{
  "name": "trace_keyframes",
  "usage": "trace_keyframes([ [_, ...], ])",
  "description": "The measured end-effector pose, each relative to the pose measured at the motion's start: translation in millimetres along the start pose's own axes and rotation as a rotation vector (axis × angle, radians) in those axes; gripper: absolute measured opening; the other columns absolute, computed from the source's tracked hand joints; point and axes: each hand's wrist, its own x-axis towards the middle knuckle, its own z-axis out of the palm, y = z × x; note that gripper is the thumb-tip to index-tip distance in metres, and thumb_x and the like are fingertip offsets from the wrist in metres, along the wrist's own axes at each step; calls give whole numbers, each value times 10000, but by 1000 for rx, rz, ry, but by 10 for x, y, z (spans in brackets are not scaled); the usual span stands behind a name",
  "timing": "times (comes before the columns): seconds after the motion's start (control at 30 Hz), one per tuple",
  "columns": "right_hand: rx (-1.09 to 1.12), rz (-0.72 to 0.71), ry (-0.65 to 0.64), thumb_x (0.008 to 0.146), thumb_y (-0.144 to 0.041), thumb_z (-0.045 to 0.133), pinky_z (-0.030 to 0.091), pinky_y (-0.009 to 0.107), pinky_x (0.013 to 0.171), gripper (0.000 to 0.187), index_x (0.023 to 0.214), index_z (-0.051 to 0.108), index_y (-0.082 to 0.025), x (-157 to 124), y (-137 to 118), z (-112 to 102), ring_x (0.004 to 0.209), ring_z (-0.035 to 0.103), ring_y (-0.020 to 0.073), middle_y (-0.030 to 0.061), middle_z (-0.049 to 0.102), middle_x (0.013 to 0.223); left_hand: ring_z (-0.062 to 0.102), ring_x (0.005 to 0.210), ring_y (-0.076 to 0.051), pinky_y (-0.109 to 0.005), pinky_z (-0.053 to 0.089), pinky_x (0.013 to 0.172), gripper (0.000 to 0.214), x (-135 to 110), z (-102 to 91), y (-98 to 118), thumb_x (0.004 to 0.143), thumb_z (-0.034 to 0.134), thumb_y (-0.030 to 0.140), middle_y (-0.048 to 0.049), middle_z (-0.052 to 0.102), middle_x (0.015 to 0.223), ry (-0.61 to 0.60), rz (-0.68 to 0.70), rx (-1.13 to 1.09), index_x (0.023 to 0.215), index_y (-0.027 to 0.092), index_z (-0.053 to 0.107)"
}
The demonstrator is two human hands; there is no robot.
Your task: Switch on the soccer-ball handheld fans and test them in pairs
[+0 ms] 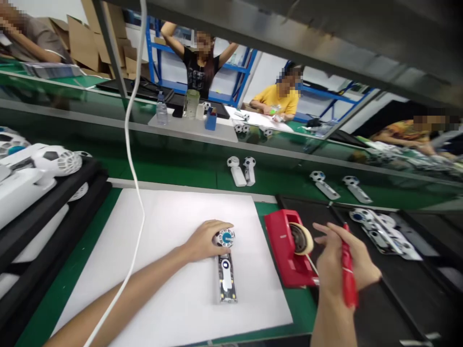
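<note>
Pinching the football-patterned head [226,238] of a clear-bodied handheld device [227,279] between thumb and fingers of the left hand [206,241]; closing the right hand [331,258] loosely round a red pen [349,279], with fingertips slightly parted.

Taking the handheld device as centre of the clock: facing a green bench [85,241], backed toward 12 o'clock by a long green strip [181,169]. Looking down on a large white sheet [173,207] beneath the device, stretched furthest toward 8 o'clock; cannot tell whether resting on it or held just above.

Flanked at 10 o'clock by stacked black trays [94,177], loaded with white football-patterned pieces [54,160]. Flanked at 3 o'clock by a flat black tray [376,301], carrying a cluster of football-headed units [385,236].

Bordered between 2 and 3 o'clock by a red tape dispenser [284,241], just beside the sheet and near the right fingertips.

Topped at 12 o'clock by a close pair of white units [238,174] on the strip; matched near 2 o'clock by two separate units [327,189].

Finished with a pale tape roll [306,240], seated in the dispenser.
</note>
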Motion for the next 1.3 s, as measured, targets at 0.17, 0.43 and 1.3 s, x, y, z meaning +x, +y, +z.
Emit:
trace_keyframes([
  [0.17, -311, -337, -184, 902, -108, 520, 497, 450, 927, 211, 1074, 637, -143, 467, 368, -22, 1063, 643, 306, 155, 633, 1344, 526, 1280, -293, -422, 375, 1114, 637, -8, 15, -18, 771, 765, 439, -61, 606, 1387, -3, -24, -11, 1353, 252, 585],
  [0.43, -480, -437, -487, 810, 9, 446, 496, 487, 882, 428, 1193, 597, -110, 570, 634, 253, 1122, 592, 355, 181, 542, 1437, 521, 1285, -301, -419, 392, 1114, 629, -19, 0, 24, 769, 754, 435, -65, 598, 1389, 1, -67, -8, 1354, 269, 592],
  [1.3, 12, 421, -1398, 979, -319, 612, 588, 309, 701, 272, 1186, 617, -143, 1760, 1476, 2138, 828, 662, 153, 68, 655, 1086, 602, 1140, -260, -497, 515, 959, 394, 2750, 282, 302, 936, 618, 356, -114, 581, 1319, 63, -363, 351, 1282, 172, 577],
])
